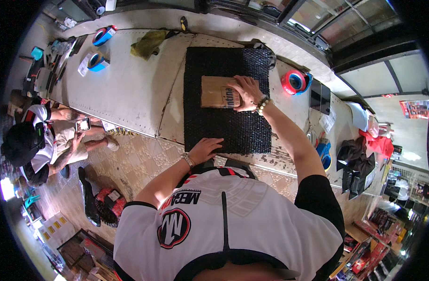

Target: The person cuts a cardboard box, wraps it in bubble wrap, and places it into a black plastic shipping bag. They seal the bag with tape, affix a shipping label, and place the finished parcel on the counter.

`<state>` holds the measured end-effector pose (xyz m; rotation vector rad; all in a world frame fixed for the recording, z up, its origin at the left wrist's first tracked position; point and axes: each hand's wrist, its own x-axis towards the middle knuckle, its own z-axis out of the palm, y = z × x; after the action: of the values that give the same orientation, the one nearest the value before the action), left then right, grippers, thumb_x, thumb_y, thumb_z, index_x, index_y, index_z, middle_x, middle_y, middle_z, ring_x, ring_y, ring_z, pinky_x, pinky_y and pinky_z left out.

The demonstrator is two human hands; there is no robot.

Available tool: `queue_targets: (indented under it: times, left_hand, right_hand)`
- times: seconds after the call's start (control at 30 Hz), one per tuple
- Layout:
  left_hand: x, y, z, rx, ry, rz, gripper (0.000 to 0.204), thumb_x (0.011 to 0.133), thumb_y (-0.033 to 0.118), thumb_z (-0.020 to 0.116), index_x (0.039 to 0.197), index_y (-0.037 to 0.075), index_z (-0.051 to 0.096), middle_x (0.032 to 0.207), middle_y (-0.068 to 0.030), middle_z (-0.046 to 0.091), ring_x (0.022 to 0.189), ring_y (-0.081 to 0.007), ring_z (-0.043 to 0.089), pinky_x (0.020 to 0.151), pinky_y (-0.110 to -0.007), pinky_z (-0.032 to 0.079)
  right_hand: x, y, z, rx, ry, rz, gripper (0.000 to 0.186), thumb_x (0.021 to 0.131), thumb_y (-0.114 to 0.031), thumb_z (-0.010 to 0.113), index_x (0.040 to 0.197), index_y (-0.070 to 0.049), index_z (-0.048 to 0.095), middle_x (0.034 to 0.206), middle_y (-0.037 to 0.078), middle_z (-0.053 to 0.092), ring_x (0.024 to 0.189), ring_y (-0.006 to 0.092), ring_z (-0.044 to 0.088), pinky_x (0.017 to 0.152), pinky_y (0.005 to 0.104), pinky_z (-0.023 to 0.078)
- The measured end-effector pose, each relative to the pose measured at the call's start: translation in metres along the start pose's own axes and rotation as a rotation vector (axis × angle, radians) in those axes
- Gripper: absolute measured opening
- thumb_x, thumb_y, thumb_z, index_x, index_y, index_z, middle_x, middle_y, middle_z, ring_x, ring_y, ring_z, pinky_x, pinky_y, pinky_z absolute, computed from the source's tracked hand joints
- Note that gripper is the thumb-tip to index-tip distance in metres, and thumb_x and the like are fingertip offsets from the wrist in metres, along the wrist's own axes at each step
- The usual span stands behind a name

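Observation:
A small brown cardboard box (215, 92) with dark print lies flat on a sheet of black bubble wrap (228, 129). My right hand (247, 93) is over the box's right end, its fingers at the far side and its thumb at the near side. A beaded bracelet is on that wrist. At the near left edge of the wrap, my left hand (206, 150) rests with its fingers stretched out toward the right. Nothing shows in it. The wrap covers the middle of a pale, worn worktable (130, 93).
Rolls of blue tape (98, 62) and a red tape roll (293, 82) stand on the table. An olive cloth (149, 44) lies at the back; a dark phone (320, 98) and black plastic bags (357, 164) are at the right. Another person (41, 140) sits at the left holding a phone.

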<state>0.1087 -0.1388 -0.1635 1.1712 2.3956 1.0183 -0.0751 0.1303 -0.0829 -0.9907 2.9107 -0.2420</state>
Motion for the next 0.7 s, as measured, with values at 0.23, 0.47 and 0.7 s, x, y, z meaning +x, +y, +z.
queue_targets:
  times: [0.23, 0.47, 0.7]
  left_hand:
    - [-0.002, -0.011, -0.005, -0.020, -0.055, -0.030, 0.018, 0.080, 0.016, 0.069, 0.096, 0.007, 0.067, 0.139, -0.0018, 0.053, 0.113, -0.0211, 0.059, 0.094, -0.035, 0.047]
    - [0.007, -0.006, -0.014, -0.025, -0.019, -0.013, 0.010, 0.082, 0.012, 0.066, 0.089, 0.005, 0.065, 0.134, -0.0028, 0.058, 0.092, -0.0254, 0.065, 0.082, -0.036, 0.052]
    - [0.044, 0.016, -0.077, -0.223, -0.065, -0.247, 0.013, 0.088, 0.010, 0.063, 0.099, 0.004, 0.061, 0.105, -0.0103, 0.066, 0.088, -0.0287, 0.065, 0.080, -0.038, 0.051]
  right_hand:
    - [0.001, 0.001, 0.002, -0.012, -0.017, -0.041, 0.106, 0.047, -0.044, 0.089, 0.140, -0.027, 0.040, 0.142, 0.016, 0.036, 0.127, 0.0406, 0.037, 0.103, 0.0556, 0.034]
    - [-0.004, 0.014, 0.007, 0.000, -0.018, -0.058, 0.107, 0.049, -0.050, 0.087, 0.142, -0.027, 0.039, 0.143, 0.016, 0.036, 0.131, 0.0384, 0.036, 0.109, 0.0575, 0.028]
    - [-0.017, -0.026, -0.038, -0.004, -0.079, 0.006, 0.100, 0.054, -0.068, 0.079, 0.135, -0.018, 0.050, 0.142, 0.018, 0.041, 0.133, 0.0402, 0.036, 0.113, 0.0548, 0.023]
